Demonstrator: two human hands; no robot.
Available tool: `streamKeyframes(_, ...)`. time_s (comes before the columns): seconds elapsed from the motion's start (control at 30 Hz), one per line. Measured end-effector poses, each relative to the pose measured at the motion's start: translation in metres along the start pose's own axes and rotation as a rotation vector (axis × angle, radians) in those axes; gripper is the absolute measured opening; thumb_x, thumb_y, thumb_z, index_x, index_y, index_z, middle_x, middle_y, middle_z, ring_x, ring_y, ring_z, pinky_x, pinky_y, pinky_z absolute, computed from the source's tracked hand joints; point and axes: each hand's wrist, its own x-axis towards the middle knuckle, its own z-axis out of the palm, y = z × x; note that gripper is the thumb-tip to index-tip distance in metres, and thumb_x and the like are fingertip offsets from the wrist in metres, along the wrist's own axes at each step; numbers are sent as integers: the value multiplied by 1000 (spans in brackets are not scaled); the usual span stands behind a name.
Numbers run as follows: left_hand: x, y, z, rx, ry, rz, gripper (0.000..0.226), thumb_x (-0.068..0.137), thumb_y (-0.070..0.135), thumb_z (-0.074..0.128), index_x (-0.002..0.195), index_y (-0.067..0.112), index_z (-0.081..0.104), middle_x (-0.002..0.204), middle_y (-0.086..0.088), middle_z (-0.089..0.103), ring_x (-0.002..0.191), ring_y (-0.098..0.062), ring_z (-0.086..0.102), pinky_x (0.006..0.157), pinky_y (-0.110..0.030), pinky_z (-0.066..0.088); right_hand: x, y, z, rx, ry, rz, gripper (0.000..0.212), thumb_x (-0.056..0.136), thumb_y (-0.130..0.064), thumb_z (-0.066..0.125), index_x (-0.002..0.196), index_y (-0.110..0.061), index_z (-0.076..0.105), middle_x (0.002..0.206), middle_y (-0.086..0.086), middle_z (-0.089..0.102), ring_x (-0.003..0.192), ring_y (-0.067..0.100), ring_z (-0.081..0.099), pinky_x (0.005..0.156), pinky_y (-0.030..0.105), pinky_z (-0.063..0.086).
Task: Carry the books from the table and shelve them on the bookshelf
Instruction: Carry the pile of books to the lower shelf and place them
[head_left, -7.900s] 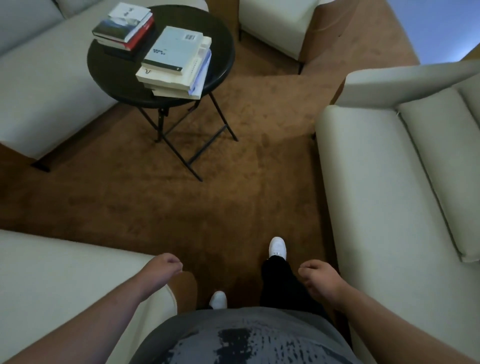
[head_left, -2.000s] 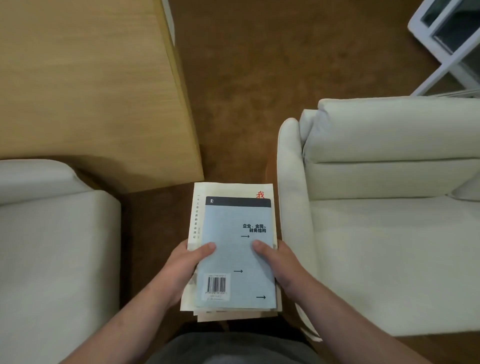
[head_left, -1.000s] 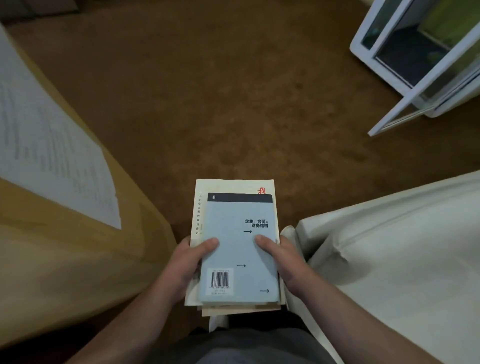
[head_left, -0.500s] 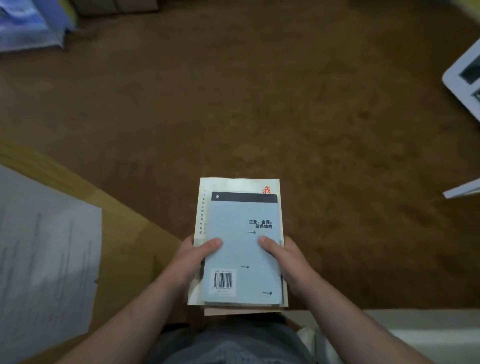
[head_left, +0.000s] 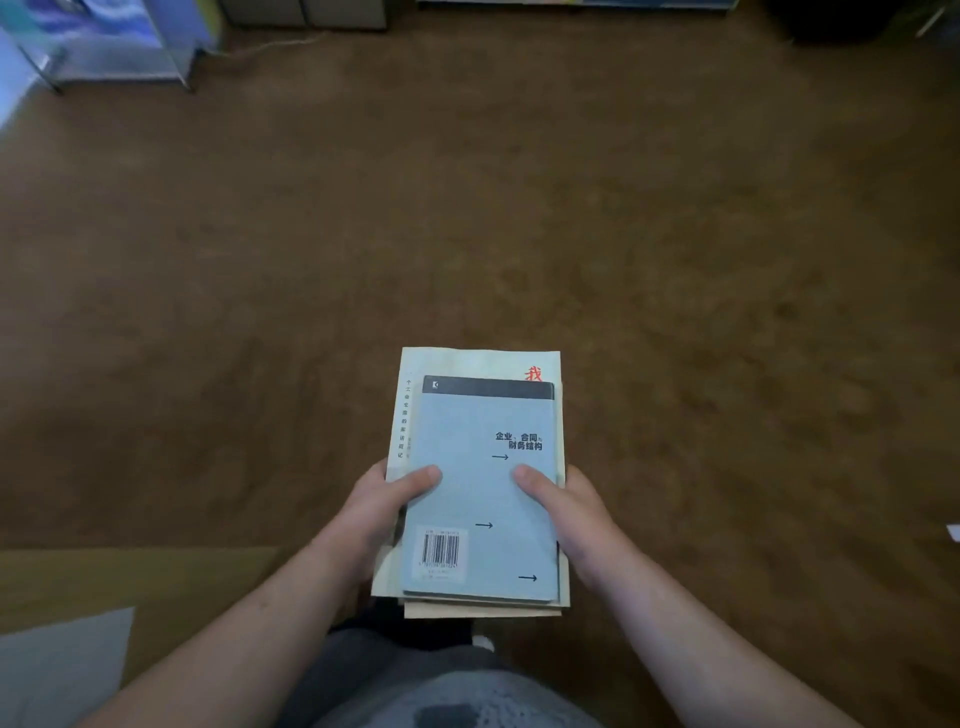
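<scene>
I hold a stack of books (head_left: 480, 499) flat in front of my waist, over brown carpet. The top book is pale blue with a black band, black lettering, arrows and a barcode. Under it lies a larger cream book with a red character at its far right corner, and more books show at the near edge. My left hand (head_left: 382, 512) grips the stack's left side, thumb on the blue cover. My right hand (head_left: 566, 512) grips the right side the same way. No bookshelf is clearly in view.
Brown carpet (head_left: 519, 208) stretches ahead. A wooden surface (head_left: 130, 577) with a white sheet of paper (head_left: 57, 670) lies at lower left. A blurred blue-lit metal frame (head_left: 109, 47) stands at far left, and pale cabinet bases (head_left: 306, 13) line the top edge.
The view has swung round: the white window frame at right has left the view, the wooden surface has slid lower left, and more open carpet lies ahead. Both hands keep the same grip.
</scene>
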Motion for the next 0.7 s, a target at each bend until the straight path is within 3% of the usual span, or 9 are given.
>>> streamKeyframes(0.1, 41, 36, 3, -36, 22, -10, 44, 88, 17, 73, 128, 10, 56, 113, -16, 75, 98, -37, 74, 71, -47, 60, 46, -38, 10, -42, -10, -15, 55, 80, -33, 83, 124, -7, 63, 112, 10, 78, 99, 29, 77, 92, 51, 60)
streamKeyframes(0.23, 81, 84, 6, -85, 45, -25, 40, 90, 17, 72, 127, 12, 58, 112, -14, 76, 99, -37, 74, 75, -52, 61, 101, -87, 20, -77, -36, -4, 40, 90, -24, 77, 123, -6, 64, 110, 10, 78, 97, 29, 77, 86, 44, 62)
streamKeyframes(0.37, 110, 133, 1, -98, 63, 4, 42, 89, 18, 73, 128, 11, 57, 112, -13, 76, 99, -35, 74, 77, -50, 60, 144, -136, 40, -113, -88, -22, 49, 82, -30, 81, 123, -7, 65, 109, 8, 79, 94, 26, 78, 78, 38, 62)
streamKeyframes(0.47, 126, 165, -4, -134, 85, 24, 39, 90, 18, 72, 125, 12, 58, 109, -11, 77, 96, -33, 76, 74, -48, 60, 173, -171, 57, -149, -151, -21, 33, 93, -23, 73, 122, -8, 67, 107, 8, 80, 91, 24, 78, 72, 34, 61)
streamKeyframes(0.6, 143, 199, -11, -210, 128, 50, 39, 90, 19, 72, 126, 15, 56, 112, -10, 76, 95, -31, 76, 70, -46, 62, 210, -213, 81, -228, -197, -12, 38, 89, -26, 78, 120, -9, 66, 108, 9, 79, 95, 28, 77, 86, 46, 62)
streamKeyframes(0.7, 155, 221, -16, -290, 160, 78, 39, 92, 18, 69, 129, 12, 55, 115, -11, 76, 101, -34, 74, 79, -50, 60, 241, -245, 100, -298, -277, -2, 30, 93, -23, 73, 119, -10, 67, 106, 8, 79, 95, 28, 77, 89, 48, 61)
